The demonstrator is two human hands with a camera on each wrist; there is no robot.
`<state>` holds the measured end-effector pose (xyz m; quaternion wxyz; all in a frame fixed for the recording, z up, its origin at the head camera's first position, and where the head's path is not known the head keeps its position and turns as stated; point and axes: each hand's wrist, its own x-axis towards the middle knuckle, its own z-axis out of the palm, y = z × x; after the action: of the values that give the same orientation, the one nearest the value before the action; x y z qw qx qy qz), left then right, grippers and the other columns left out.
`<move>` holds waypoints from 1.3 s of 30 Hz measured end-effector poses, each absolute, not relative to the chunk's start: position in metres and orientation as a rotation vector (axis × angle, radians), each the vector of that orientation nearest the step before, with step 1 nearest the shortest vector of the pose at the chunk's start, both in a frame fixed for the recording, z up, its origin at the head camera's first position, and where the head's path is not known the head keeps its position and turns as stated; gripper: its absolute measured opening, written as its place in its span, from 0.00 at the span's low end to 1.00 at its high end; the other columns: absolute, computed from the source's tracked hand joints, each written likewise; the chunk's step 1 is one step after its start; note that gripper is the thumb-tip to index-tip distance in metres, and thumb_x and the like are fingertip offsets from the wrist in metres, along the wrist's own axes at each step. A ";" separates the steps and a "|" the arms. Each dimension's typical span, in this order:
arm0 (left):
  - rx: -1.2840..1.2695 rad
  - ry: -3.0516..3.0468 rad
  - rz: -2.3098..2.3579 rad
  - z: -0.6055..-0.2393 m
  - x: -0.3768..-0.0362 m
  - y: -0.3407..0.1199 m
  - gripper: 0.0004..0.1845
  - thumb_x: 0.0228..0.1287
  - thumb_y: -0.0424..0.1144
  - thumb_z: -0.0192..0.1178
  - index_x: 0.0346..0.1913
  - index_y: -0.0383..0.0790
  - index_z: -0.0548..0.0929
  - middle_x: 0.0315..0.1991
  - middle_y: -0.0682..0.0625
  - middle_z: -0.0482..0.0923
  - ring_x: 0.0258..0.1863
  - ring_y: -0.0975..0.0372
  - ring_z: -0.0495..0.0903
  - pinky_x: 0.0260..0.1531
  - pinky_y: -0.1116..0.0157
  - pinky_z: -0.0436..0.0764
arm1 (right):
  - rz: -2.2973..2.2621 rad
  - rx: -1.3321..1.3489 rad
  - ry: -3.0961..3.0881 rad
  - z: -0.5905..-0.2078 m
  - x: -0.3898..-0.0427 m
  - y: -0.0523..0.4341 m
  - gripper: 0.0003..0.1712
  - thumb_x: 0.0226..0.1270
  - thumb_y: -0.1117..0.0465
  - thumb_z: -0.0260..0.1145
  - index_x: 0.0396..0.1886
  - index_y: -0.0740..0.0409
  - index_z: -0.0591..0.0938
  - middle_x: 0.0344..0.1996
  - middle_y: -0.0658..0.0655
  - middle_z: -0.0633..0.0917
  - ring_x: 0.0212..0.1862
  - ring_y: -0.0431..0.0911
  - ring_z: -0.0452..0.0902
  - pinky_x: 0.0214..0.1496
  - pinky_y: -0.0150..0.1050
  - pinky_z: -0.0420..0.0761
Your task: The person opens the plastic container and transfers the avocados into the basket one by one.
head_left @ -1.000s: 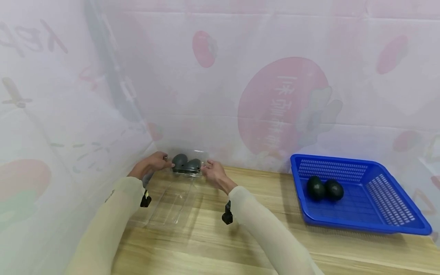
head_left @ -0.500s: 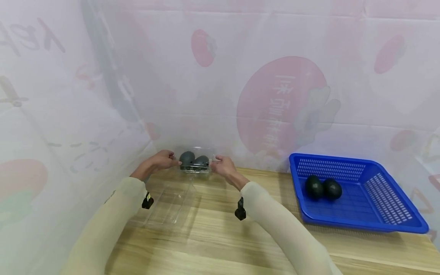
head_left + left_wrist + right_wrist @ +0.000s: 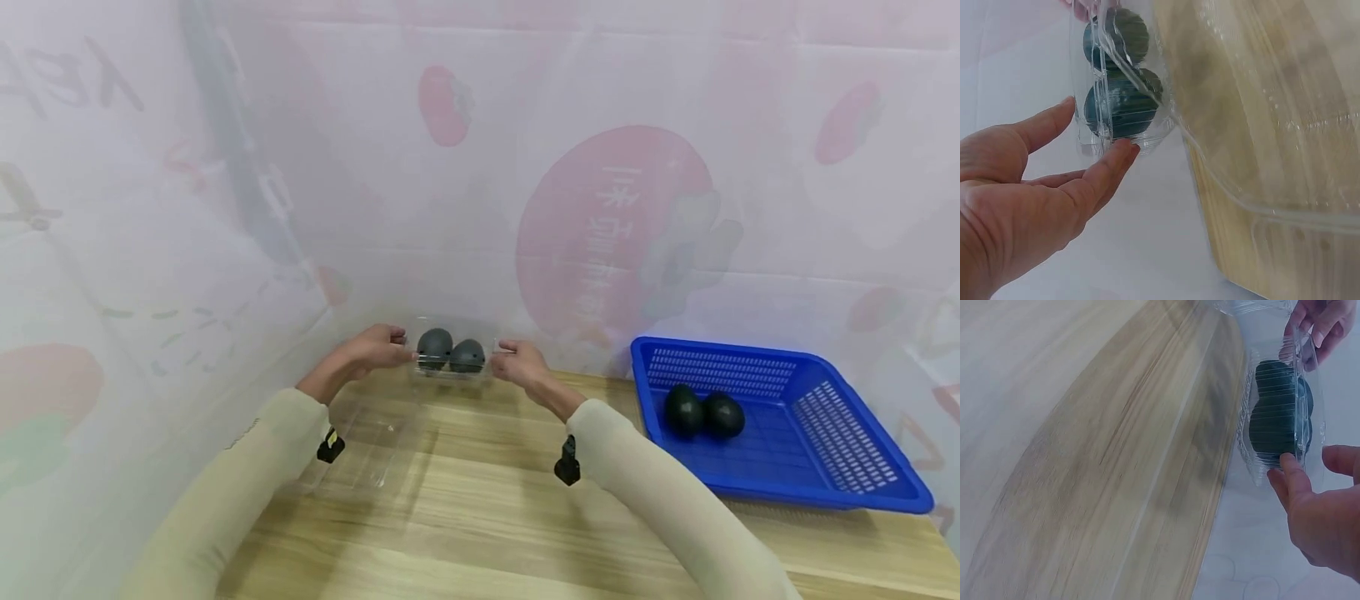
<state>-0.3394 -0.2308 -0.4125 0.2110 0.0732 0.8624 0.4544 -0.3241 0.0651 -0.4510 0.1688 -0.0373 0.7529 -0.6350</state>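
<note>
While my left hand point(image 3: 378, 348) holds one end of the clear plastic box point(image 3: 452, 354) and my right hand point(image 3: 519, 363) holds the other, the box sits between them at the far edge of the wooden table point(image 3: 480, 508), toward its far left corner, close to the pink patterned sheet point(image 3: 615, 167) behind. From the left wrist view, my thumb and fingers point(image 3: 1105, 175) are curled against the box's end wall, pinching it. From the right wrist view, my thumb and fingers point(image 3: 1291, 481) pinch the opposite end. Two dark green avocados point(image 3: 450, 350) lie side by side inside, touching each other. Its clear lid point(image 3: 367, 442) hangs open toward me, over the tabletop under my left forearm. Well apart, at the table's right edge, a blue basket point(image 3: 847, 467) holds two more avocados point(image 3: 703, 412), side by side near its left wall.
</note>
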 end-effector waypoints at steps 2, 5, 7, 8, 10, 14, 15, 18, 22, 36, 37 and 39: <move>0.211 2.378 1.296 -0.411 -0.338 -0.225 0.43 0.79 0.34 0.60 0.81 0.19 0.45 0.82 0.25 0.48 0.80 0.36 0.55 0.73 0.48 0.70 | -1.802 -0.102 2.145 -0.449 -0.322 0.072 0.36 0.83 0.66 0.58 0.84 0.68 0.57 0.74 0.72 0.73 0.73 0.61 0.73 0.73 0.55 0.73; 0.200 2.329 1.370 -0.409 -0.336 -0.216 0.43 0.78 0.31 0.60 0.82 0.19 0.45 0.82 0.25 0.48 0.78 0.36 0.60 0.69 0.50 0.75 | -1.795 -0.087 2.152 -0.445 -0.319 0.081 0.37 0.84 0.65 0.59 0.84 0.67 0.57 0.74 0.70 0.73 0.73 0.61 0.73 0.73 0.55 0.74; 0.192 2.285 1.415 -0.408 -0.334 -0.211 0.43 0.78 0.29 0.60 0.82 0.20 0.45 0.82 0.26 0.48 0.78 0.37 0.62 0.69 0.51 0.76 | -1.795 -0.072 2.156 -0.442 -0.315 0.088 0.36 0.84 0.65 0.59 0.84 0.67 0.58 0.74 0.70 0.73 0.73 0.61 0.73 0.73 0.54 0.74; 0.190 2.263 1.435 -0.408 -0.333 -0.208 0.43 0.77 0.28 0.60 0.82 0.21 0.44 0.83 0.26 0.48 0.77 0.37 0.63 0.69 0.51 0.75 | -1.794 -0.066 2.158 -0.441 -0.313 0.091 0.36 0.84 0.65 0.59 0.84 0.67 0.58 0.75 0.71 0.73 0.73 0.61 0.73 0.73 0.54 0.74; 0.192 2.237 1.456 -0.408 -0.331 -0.204 0.44 0.77 0.27 0.60 0.82 0.21 0.44 0.83 0.27 0.47 0.76 0.37 0.64 0.70 0.51 0.75 | -1.787 -0.069 2.165 -0.439 -0.309 0.097 0.36 0.84 0.65 0.58 0.84 0.68 0.58 0.75 0.72 0.72 0.74 0.62 0.72 0.73 0.54 0.74; 0.217 2.231 1.453 -0.409 -0.328 -0.196 0.43 0.76 0.25 0.60 0.82 0.20 0.45 0.82 0.26 0.48 0.74 0.37 0.68 0.69 0.50 0.75 | -1.773 -0.069 2.173 -0.435 -0.303 0.106 0.36 0.85 0.65 0.56 0.84 0.70 0.56 0.75 0.74 0.70 0.74 0.63 0.70 0.72 0.53 0.75; 0.219 2.229 1.456 -0.409 -0.327 -0.194 0.43 0.76 0.25 0.60 0.82 0.20 0.45 0.82 0.26 0.48 0.74 0.37 0.68 0.69 0.50 0.75 | -1.770 -0.065 2.174 -0.434 -0.302 0.109 0.36 0.85 0.65 0.57 0.84 0.70 0.56 0.75 0.74 0.70 0.74 0.63 0.70 0.72 0.53 0.75; 0.227 2.222 1.465 -0.410 -0.323 -0.189 0.43 0.76 0.25 0.60 0.82 0.21 0.46 0.82 0.26 0.48 0.73 0.38 0.71 0.68 0.49 0.76 | -1.780 -0.088 2.169 -0.435 -0.302 0.117 0.36 0.84 0.66 0.58 0.84 0.68 0.57 0.75 0.73 0.71 0.74 0.63 0.72 0.72 0.53 0.75; 0.247 2.223 1.464 -0.409 -0.316 -0.181 0.43 0.76 0.26 0.61 0.82 0.21 0.47 0.82 0.26 0.50 0.71 0.39 0.73 0.67 0.51 0.78 | -1.814 -0.268 2.125 -0.467 -0.320 0.143 0.39 0.82 0.62 0.63 0.84 0.65 0.59 0.73 0.70 0.74 0.71 0.58 0.76 0.67 0.49 0.80; 0.358 2.260 1.364 -0.408 -0.285 -0.152 0.40 0.75 0.27 0.63 0.80 0.19 0.54 0.78 0.24 0.59 0.73 0.38 0.71 0.63 0.54 0.81 | -1.603 -0.136 2.333 -0.420 -0.253 0.161 0.33 0.84 0.68 0.57 0.80 0.78 0.58 0.71 0.79 0.73 0.71 0.66 0.74 0.63 0.47 0.83; 0.371 2.268 1.348 -0.408 -0.282 -0.150 0.39 0.75 0.27 0.63 0.80 0.19 0.54 0.78 0.24 0.59 0.74 0.38 0.69 0.64 0.53 0.81 | -1.605 -0.137 2.329 -0.421 -0.251 0.163 0.33 0.84 0.68 0.57 0.80 0.78 0.59 0.71 0.79 0.73 0.71 0.66 0.74 0.62 0.47 0.83; 0.389 2.295 1.312 -0.409 -0.277 -0.147 0.38 0.75 0.28 0.64 0.79 0.18 0.56 0.77 0.25 0.61 0.75 0.37 0.67 0.66 0.51 0.79 | -1.598 -0.135 2.321 -0.422 -0.244 0.168 0.34 0.84 0.68 0.57 0.81 0.77 0.58 0.71 0.79 0.72 0.71 0.66 0.74 0.62 0.47 0.83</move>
<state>-0.2766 -0.1467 -0.4085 0.2327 0.1416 0.8353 0.4775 -0.2441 0.1678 -0.4225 0.1594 -0.0474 0.8121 -0.5593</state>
